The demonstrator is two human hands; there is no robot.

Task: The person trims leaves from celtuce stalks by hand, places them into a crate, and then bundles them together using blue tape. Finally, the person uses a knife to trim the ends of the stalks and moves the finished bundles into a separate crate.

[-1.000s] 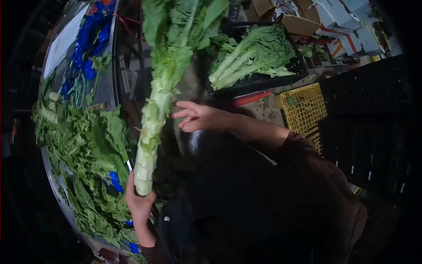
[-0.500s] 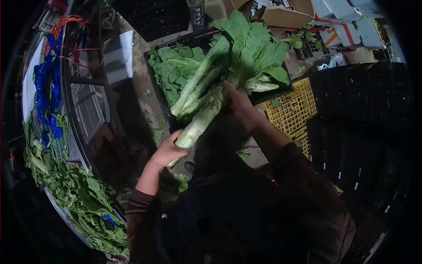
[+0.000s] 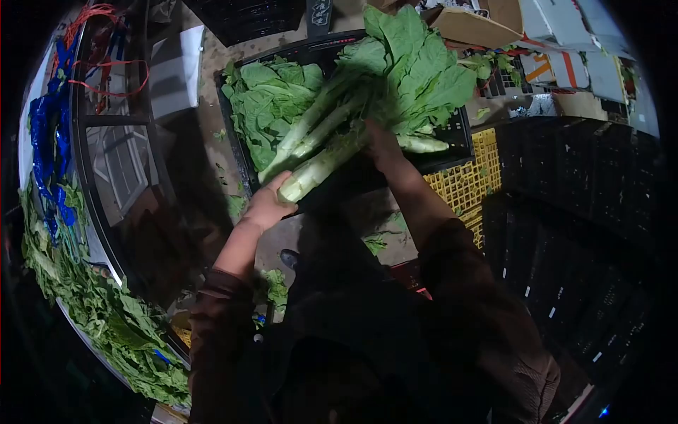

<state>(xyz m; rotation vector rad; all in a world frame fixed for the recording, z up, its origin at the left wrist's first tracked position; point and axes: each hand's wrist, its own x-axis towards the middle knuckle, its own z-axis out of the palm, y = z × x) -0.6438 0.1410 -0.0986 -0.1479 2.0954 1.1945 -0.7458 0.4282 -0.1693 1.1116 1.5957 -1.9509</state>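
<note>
A thick pale celtuce stem (image 3: 321, 168) with leaves at its far end lies slantwise over the near side of a black crate (image 3: 229, 152). My left hand (image 3: 267, 205) is closed around its cut lower end. Farther up, near the leaves, my right hand (image 3: 383, 147) grips the same stem, its fingertips partly hidden in shadow. Other celtuce stems (image 3: 300, 138) lie in the crate beside it, with leaf bunches (image 3: 272, 99) to the left. A short pale stem (image 3: 424, 144) sits at the crate's right side.
Right of the crate is a yellow mesh crate (image 3: 487, 159), then stacked black crates (image 3: 572, 155). Stripped leaves (image 3: 106, 325) cover the table at left, with blue plastic (image 3: 46, 141) above them. A cardboard box (image 3: 477, 27) and white boxes (image 3: 554, 28) stand behind. Leaf scraps (image 3: 274, 286) litter the floor.
Both hands have carried the celtuce away from my body and lowered it toward the crate. Its cut end now lies near the crate's front edge. Both hands keep their hold.
</note>
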